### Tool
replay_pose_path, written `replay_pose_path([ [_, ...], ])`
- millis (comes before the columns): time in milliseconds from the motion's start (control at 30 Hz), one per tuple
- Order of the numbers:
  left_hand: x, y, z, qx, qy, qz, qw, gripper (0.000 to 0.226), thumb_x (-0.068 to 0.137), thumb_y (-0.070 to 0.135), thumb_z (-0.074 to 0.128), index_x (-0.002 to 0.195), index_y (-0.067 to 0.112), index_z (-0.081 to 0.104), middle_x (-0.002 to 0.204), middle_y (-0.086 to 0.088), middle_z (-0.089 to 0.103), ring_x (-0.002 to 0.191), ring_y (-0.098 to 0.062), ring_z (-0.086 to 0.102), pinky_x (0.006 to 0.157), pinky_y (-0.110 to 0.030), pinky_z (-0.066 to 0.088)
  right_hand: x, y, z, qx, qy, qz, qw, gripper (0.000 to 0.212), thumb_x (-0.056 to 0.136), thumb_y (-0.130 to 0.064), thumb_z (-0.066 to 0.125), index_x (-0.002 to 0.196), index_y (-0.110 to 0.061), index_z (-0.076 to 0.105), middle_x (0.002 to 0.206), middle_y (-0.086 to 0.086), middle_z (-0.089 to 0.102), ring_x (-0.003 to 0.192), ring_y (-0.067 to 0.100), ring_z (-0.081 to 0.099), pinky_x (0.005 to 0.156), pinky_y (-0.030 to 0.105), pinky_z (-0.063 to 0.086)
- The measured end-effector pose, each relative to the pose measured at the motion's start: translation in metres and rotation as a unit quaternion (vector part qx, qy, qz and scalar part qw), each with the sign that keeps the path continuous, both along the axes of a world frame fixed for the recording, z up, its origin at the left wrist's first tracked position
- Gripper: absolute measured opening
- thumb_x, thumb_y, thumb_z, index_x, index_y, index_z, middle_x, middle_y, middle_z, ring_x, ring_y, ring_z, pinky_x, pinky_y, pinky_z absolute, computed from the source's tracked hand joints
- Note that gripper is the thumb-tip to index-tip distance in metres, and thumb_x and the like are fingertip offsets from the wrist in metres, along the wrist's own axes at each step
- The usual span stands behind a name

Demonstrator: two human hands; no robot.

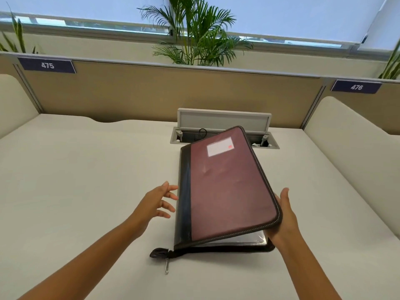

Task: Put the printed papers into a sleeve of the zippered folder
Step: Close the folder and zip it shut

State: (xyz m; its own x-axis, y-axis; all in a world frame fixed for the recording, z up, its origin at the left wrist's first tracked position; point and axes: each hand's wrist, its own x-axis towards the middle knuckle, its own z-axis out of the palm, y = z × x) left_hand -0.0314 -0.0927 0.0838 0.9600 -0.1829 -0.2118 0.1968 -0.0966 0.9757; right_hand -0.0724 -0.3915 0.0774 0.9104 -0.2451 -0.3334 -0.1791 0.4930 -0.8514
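Observation:
The zippered folder (227, 187) lies on the white desk (86, 180), dark red with a black spine on its left side and a white label near the top. Its front cover is raised along the right edge, and clear sleeves (249, 238) show underneath. My right hand (285, 219) holds that raised right edge of the cover near its lower corner. Just left of the spine, my left hand (157, 202) hovers with fingers spread and holds nothing. The zip pull (166, 266) hangs off the folder's lower left corner. No printed papers are in view.
An open cable hatch (224, 126) with a raised lid sits in the desk behind the folder. A tan partition (162, 92) with labels 475 and 476 runs along the back. Cream side dividers stand at left and right. A potted palm (194, 33) rises behind the partition.

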Motion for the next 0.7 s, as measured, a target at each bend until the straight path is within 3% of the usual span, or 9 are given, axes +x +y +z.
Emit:
replay_pose_path([
  [167,-0.010,0.009,-0.024,0.055,0.024,-0.009,0.998,0.033,0.096,0.039,0.034,0.108,0.021,0.060,0.098,-0.007,0.062,0.069,-0.016,0.063,0.060,-0.026,0.052,-0.010,-0.022,-0.016,-0.008,0.040,0.022,0.999,0.057,0.092,-0.057,0.034,0.113,-0.013,0.064,0.108,0.007,0.071,0.102,0.021,0.066,0.080,0.034,0.050],
  [300,-0.019,0.015,-0.039,0.111,0.017,-0.022,0.993,0.025,0.097,0.032,0.038,0.104,0.024,0.061,0.098,-0.003,0.062,0.073,-0.015,0.062,0.065,-0.027,0.050,-0.013,-0.033,-0.020,-0.044,0.050,0.051,0.996,0.041,0.097,-0.042,0.036,0.113,-0.015,0.062,0.107,0.004,0.072,0.096,0.016,0.069,0.081,0.032,0.048],
  [433,-0.030,0.022,-0.053,0.145,0.022,-0.024,0.989,0.018,0.095,0.026,0.045,0.102,0.021,0.060,0.097,-0.002,0.062,0.072,-0.015,0.061,0.060,-0.022,0.046,-0.016,-0.039,-0.026,-0.107,0.068,0.052,0.991,0.029,0.098,-0.031,0.041,0.110,-0.017,0.063,0.111,0.004,0.068,0.101,0.022,0.064,0.081,0.035,0.050],
  [567,-0.039,0.028,-0.065,0.185,-0.003,-0.027,0.982,0.012,0.094,0.021,0.050,0.099,0.022,0.060,0.096,0.001,0.064,0.076,-0.014,0.063,0.062,-0.017,0.047,-0.019,-0.047,-0.035,-0.214,0.087,-0.008,0.973,0.023,0.096,-0.027,0.046,0.116,-0.019,0.057,0.121,0.001,0.057,0.109,0.025,0.055,0.094,0.039,0.043],
  [700,-0.047,0.028,-0.075,0.230,-0.054,-0.044,0.971,0.009,0.089,0.023,0.058,0.091,0.030,0.063,0.092,0.003,0.063,0.076,-0.003,0.057,0.067,-0.011,0.043,-0.019,-0.044,-0.036,-0.313,0.068,-0.045,0.946,0.013,0.095,-0.019,0.048,0.100,-0.018,0.060,0.112,0.004,0.060,0.103,0.022,0.057,0.086,0.035,0.046],
])
